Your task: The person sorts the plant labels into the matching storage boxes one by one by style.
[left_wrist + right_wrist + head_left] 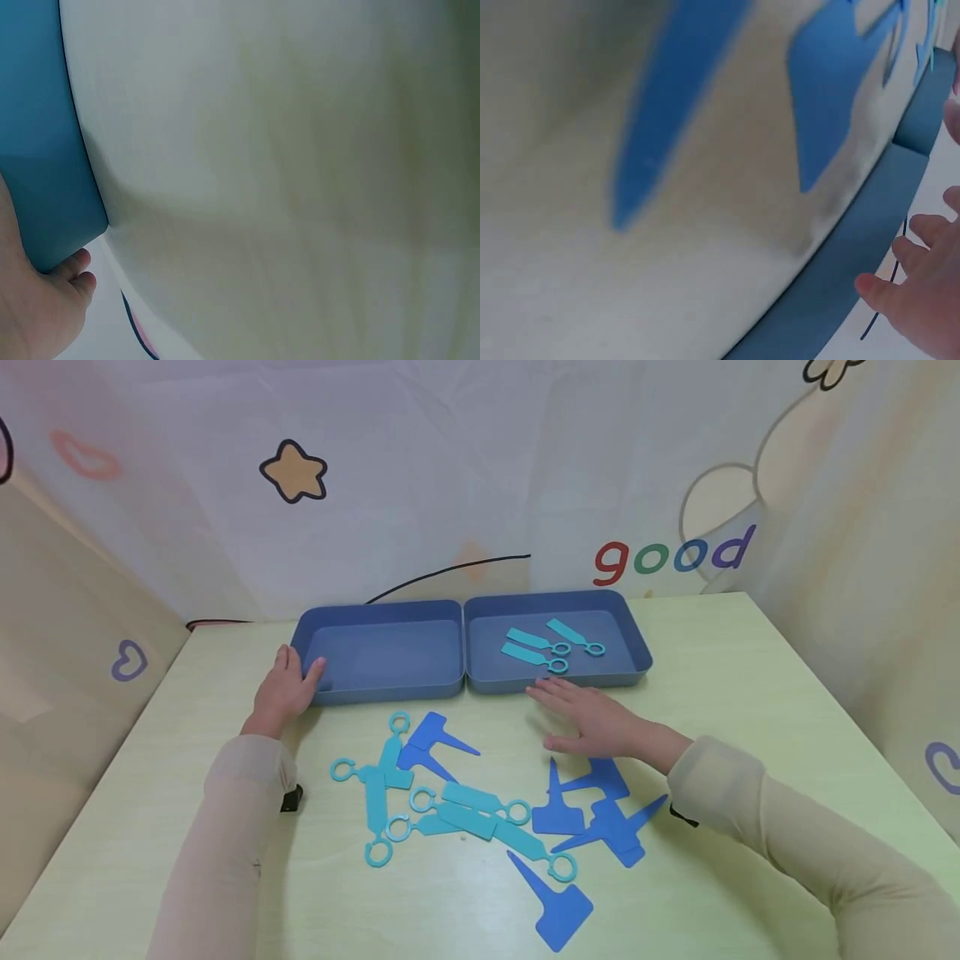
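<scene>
My left hand (283, 689) holds the left blue tray (386, 695) at its left end, thumb over the rim and fingers along the outer wall. In the left wrist view, the fingers (85, 285) bend round the tray's corner. With fingers spread and nothing held, my right hand (596, 720) is just in front of the right blue tray (592, 679). Three teal ring-ended tags (525, 654) lie in that tray. Several more teal tags (465, 820) lie overlapping on the table before me. Blue T-shaped plant labels (558, 818) lie below my right hand.
A single blue label (564, 917) lies nearest me, and two more (429, 735) overlap the teal tags at the left of the pile. The trays stand side by side at the back of the pale table (705, 693), before a printed curtain (450, 485).
</scene>
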Available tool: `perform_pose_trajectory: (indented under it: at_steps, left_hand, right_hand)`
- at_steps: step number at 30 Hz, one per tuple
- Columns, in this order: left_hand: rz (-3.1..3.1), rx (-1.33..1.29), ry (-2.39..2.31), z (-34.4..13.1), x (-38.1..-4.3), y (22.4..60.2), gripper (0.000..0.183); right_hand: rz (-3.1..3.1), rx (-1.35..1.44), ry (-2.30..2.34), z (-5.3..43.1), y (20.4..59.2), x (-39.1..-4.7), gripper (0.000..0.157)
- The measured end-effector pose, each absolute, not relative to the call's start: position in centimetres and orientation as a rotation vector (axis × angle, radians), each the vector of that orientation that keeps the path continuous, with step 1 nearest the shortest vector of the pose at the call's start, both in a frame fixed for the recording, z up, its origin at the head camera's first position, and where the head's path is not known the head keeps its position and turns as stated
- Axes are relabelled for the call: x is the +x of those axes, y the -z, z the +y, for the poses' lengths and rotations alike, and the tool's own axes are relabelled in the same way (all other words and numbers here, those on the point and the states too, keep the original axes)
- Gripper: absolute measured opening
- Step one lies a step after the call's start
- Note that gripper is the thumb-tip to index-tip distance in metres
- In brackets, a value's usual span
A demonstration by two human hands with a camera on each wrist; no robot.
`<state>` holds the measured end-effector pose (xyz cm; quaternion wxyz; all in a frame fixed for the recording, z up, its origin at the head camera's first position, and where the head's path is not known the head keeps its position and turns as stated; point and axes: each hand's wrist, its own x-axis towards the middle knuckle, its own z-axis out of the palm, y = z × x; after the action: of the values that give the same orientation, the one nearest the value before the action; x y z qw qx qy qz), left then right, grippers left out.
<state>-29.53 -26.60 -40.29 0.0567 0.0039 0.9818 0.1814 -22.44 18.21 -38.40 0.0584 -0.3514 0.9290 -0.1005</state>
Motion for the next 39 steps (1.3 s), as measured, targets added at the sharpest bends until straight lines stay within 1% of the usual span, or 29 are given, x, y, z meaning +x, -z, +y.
perform_pose_trajectory:
  at_steps: [4, 10, 18, 27, 33, 39]
  left_hand:
    - [2.979, 0.019, -0.552, -26.5, -29.5, 40.2, 0.087]
    - [2.987, 0.018, -0.57, -26.3, -29.4, 40.0, 0.086]
    - [2.985, 0.012, -0.573, -26.3, -29.4, 40.0, 0.087]
    - [2.977, 0.008, -0.556, -26.5, -29.4, 40.0, 0.087]
    - [2.975, 0.008, -0.555, -26.5, -29.3, 39.9, 0.087]
    - [2.977, 0.009, -0.562, -26.4, -29.3, 39.9, 0.086]
  right_hand:
    - [2.746, -1.165, 0.189, 18.2, 38.7, -21.5, 0.069]
    - [2.677, -1.26, 0.042, 18.3, 38.9, -20.3, 0.059]
    - [2.641, -1.293, -0.004, 18.8, 39.2, -19.2, 0.052]
    - [2.669, -1.347, 0.012, 18.9, 39.5, -19.0, 0.036]
    - [2.728, -1.455, 0.035, 18.9, 39.5, -19.2, 0.024]
    - [2.752, -1.53, -0.006, 18.7, 39.4, -19.1, 0.018]
